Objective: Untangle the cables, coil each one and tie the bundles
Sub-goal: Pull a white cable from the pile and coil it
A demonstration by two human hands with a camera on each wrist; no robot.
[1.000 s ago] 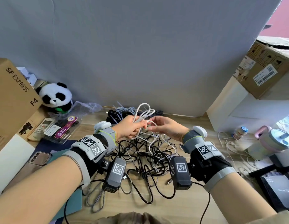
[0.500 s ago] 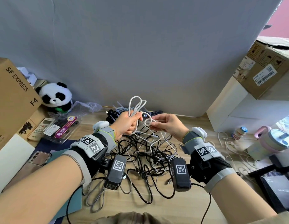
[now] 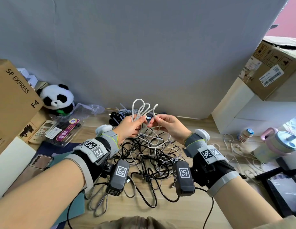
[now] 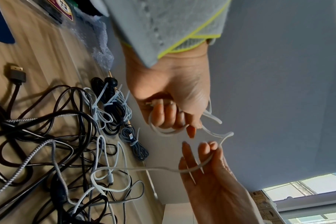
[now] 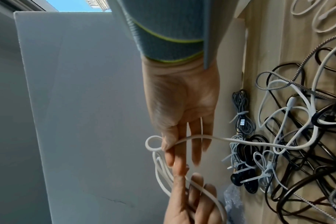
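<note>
Starting at the far left of the head view, a cardboard box printed SF EXPRESS stands on the wooden desk, with a plush panda just beside it against the grey backdrop. Below the panda lie a remote control and a clear packet with a purple label.

Nearer the middle, the left hand is raised above the desk with its fingers curled round several gathered loops of a white cable, which rise above the fist. Just to its right, the right hand pinches the same white cable between thumb and forefinger while the other fingers lie nearly straight; the 2 hands' fingertips almost touch. From the right hand the cable runs down into a tangle of black, white and braided cables spread on the desk beneath both wrists. Behind the hands, by the backdrop, lie coiled bundles already bound with pale ties.

Further right are a small bottle and a pink-handled cup, then stacked boxes at the edge.
</note>
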